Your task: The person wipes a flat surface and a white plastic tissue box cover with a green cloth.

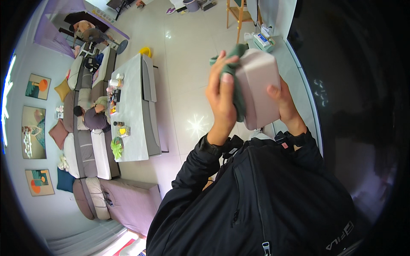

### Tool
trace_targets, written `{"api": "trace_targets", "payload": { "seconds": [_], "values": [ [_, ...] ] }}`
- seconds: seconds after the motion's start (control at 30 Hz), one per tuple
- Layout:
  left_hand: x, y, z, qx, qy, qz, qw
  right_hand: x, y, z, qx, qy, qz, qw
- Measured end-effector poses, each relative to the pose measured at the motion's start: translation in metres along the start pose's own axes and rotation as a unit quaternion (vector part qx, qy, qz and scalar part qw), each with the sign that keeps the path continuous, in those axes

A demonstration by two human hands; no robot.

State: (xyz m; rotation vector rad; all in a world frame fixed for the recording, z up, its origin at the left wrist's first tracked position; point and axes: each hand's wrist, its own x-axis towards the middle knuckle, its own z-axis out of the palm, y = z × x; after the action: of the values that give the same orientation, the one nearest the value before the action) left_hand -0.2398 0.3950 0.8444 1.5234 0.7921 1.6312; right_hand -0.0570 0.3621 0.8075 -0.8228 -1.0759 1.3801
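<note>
A pale pink box-like object (261, 86) with rounded edges is held up in front of my chest, between both hands. My left hand (224, 92) presses a dark green cloth (238, 96) against its left side, the cloth bunched over the fingers and hanging down along that side. My right hand (286, 102) grips the object from the right, the thumb lying on its near face. What the object is exactly, I cannot tell; its far side is hidden.
A low cabinet (293, 70) with a tissue box and a green container (264, 44) runs along the right, beside a large dark glossy panel (349, 96). Left stand a long coffee table (134, 128) bearing jars and a sofa with a seated person (96, 116). A wooden stand (238, 16) is ahead.
</note>
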Motion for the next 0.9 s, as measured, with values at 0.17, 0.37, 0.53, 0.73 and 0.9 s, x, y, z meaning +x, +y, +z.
{"api": "trace_targets", "payload": {
  "seconds": [0.17,0.37,0.53,0.73,0.9],
  "values": [
    [0.048,-0.010,0.044,0.076,-0.096,0.176,0.977,0.038,-0.026,-0.043,0.010,0.021,-0.017,1.000],
    [0.102,-0.005,0.089,0.149,-0.157,0.181,0.959,0.059,-0.042,-0.084,-0.032,0.046,-0.046,0.997],
    [0.133,-0.005,0.103,0.146,-0.247,0.121,0.950,0.064,-0.040,-0.101,0.009,0.052,-0.004,0.999],
    [0.151,-0.033,0.098,0.107,-0.345,-0.037,0.932,0.067,-0.040,-0.120,0.005,0.000,0.032,0.999],
    [0.155,-0.072,0.094,0.074,-0.339,-0.078,0.935,0.068,-0.035,-0.125,-0.045,0.030,0.036,0.998]
  ]
}}
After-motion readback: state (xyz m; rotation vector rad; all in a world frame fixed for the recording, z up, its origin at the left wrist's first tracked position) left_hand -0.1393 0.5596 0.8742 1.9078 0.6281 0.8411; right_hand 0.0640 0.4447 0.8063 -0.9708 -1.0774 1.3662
